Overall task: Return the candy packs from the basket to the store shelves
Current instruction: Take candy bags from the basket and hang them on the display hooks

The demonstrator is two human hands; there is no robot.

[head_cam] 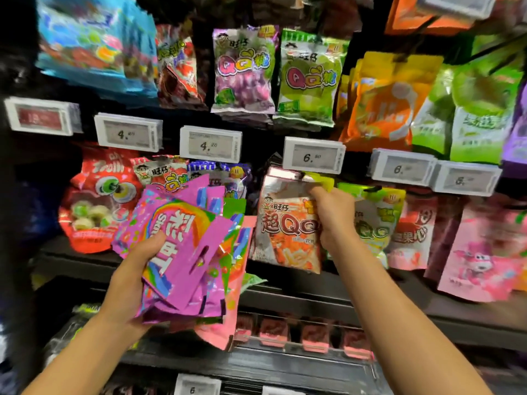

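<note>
Holding a fanned stack of purple candy packs point(182, 252) in my left hand point(134, 269), I have my thumb curled over the top pack and my fingers underneath. At two o'clock from it my right hand point(333, 215) pinches the top edge of a silver and orange candy pack point(285, 223), fingers curled round it, just under the 6.50 price tag point(313, 155). That pack hangs upright, touching the green pack point(376, 223) at its three o'clock. A red bag point(94, 201) sits at ten o'clock from my left hand. At twelve o'clock hang a purple QQ bag point(243, 72) and a green QQ bag point(309, 78), side by side.
</note>
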